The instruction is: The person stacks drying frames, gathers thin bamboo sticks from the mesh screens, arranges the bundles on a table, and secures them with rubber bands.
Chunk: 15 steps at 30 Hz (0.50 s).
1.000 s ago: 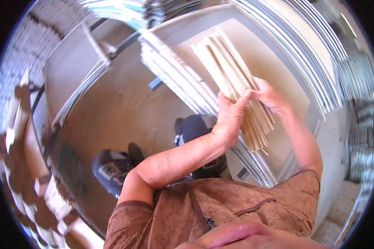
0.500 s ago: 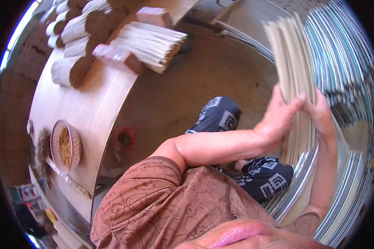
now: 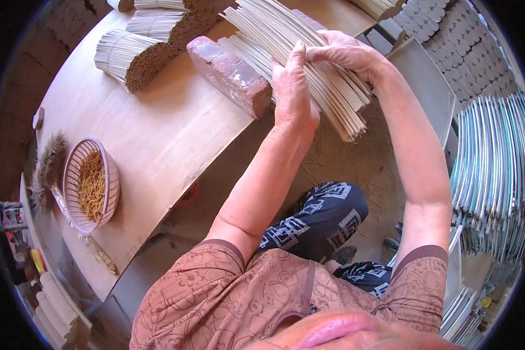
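Observation:
Both hands grip one loose bundle of thin pale wooden sticks (image 3: 335, 96), fanned a little and slanting over the table's edge. My left hand (image 3: 293, 87) wraps its near left side with the thumb on top. From the right, my right hand (image 3: 349, 53) closes round the far side, its thumb meeting the left thumb. Beneath lies a pile of similar sticks (image 3: 239, 48), mostly hidden by the bundle. Left of that pile stands a reddish brick (image 3: 230, 74) in clear wrapping; a second brick (image 3: 308, 19) shows partly behind it.
Tied round stick bundles (image 3: 135, 55) stand at the table's (image 3: 163, 134) far left. A pink basket (image 3: 112, 189) of rubber bands and a brush (image 3: 49, 163) sit near its left edge. At right, stacked frames with pale-blue rods (image 3: 490, 169) rise beside a grey board (image 3: 426, 81).
Both hands have swung the stick bundle from the rod stack at right to the left, over the pile between the bricks. My body and view have turned left with it.

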Each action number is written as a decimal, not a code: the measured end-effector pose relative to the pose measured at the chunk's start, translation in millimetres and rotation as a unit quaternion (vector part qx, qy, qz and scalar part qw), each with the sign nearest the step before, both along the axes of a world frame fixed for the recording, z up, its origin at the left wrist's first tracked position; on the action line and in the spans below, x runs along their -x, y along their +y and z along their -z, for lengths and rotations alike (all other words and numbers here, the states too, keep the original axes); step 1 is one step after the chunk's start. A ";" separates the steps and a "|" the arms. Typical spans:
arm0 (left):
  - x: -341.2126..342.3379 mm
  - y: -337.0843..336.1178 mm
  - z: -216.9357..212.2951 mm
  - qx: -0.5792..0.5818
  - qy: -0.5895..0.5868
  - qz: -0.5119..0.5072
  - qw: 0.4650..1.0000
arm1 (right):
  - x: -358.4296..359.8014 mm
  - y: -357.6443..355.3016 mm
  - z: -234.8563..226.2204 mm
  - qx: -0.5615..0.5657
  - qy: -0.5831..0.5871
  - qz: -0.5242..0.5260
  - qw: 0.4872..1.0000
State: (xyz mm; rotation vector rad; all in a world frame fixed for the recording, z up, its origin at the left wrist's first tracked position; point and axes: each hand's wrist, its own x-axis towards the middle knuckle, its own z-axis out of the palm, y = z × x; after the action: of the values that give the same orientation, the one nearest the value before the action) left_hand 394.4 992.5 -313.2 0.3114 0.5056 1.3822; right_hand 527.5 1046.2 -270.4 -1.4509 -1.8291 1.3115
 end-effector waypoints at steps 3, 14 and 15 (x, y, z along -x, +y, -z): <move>-2.9 17.3 20.5 -0.042 0.063 -0.048 0.996 | 2.5 31.0 19.5 -0.041 -0.093 0.031 0.994; -12.0 8.4 68.4 -0.166 0.387 -0.168 0.891 | -2.1 -55.5 62.5 -0.249 -0.109 0.302 0.914; -14.7 6.1 73.3 -0.185 0.402 -0.178 0.879 | 5.5 -75.8 65.7 -0.258 -0.039 0.378 0.888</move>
State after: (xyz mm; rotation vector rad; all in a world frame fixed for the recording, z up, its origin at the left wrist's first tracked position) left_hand 409.0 998.6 -386.5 1.1843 1.0177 1.6792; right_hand 522.1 970.3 -336.0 -1.6457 -1.2669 0.3500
